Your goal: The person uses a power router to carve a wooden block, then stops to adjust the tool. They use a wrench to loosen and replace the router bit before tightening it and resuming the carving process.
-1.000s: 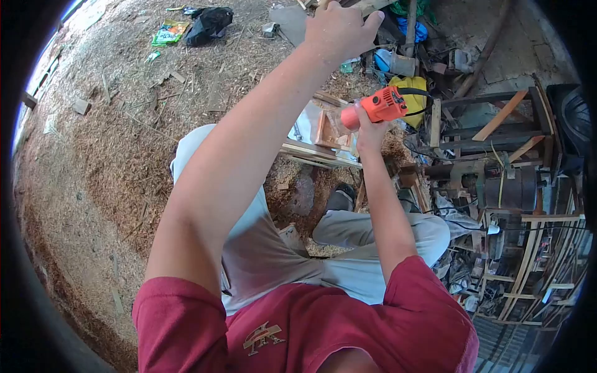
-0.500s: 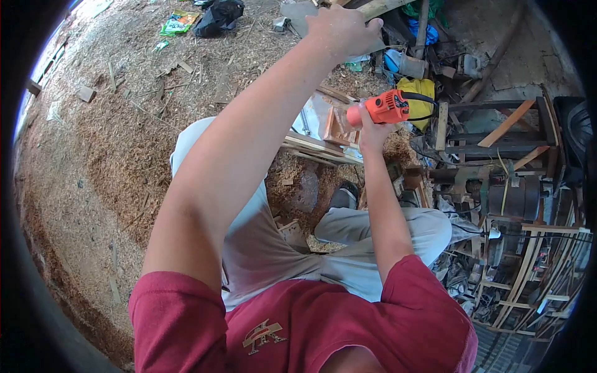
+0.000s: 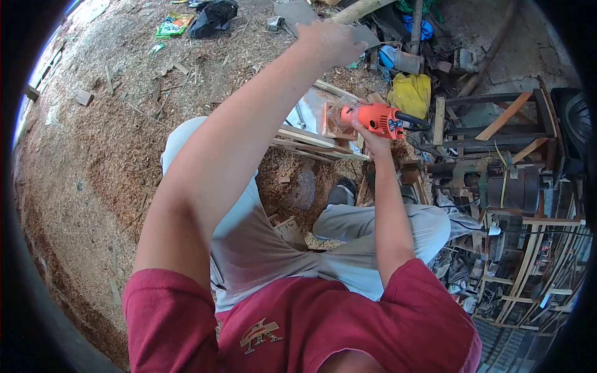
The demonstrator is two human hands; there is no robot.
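My right hand (image 3: pixel 375 144) is wrapped round an orange trim router (image 3: pixel 373 118) with a black cord and what looks like a clear base. The router lies tilted, its base end against a reddish-brown wooden block (image 3: pixel 329 122) on a wooden frame (image 3: pixel 314 142). Farther out, my left hand (image 3: pixel 329 43) reaches over a grey flat sheet (image 3: pixel 296 12), fingers spread. Nothing shows in that hand, though its underside is hidden. A metal wrench-like tool (image 3: pixel 301 116) rests on a white surface inside the frame, partly behind my left forearm.
Wood shavings cover the ground (image 3: pixel 143 155). A yellow bag (image 3: pixel 410 96) and a cut log (image 3: pixel 360 9) lie beyond the router. At right stand a belt-wheel machine (image 3: pixel 513 189) and a rack of wooden strips (image 3: pixel 541 273). A black plastic bag (image 3: pixel 213 17) lies far left.
My left hand has moved left and slightly nearer over the grey sheet. The router, in my right hand, has shifted left and swung so its cord end sits lower.
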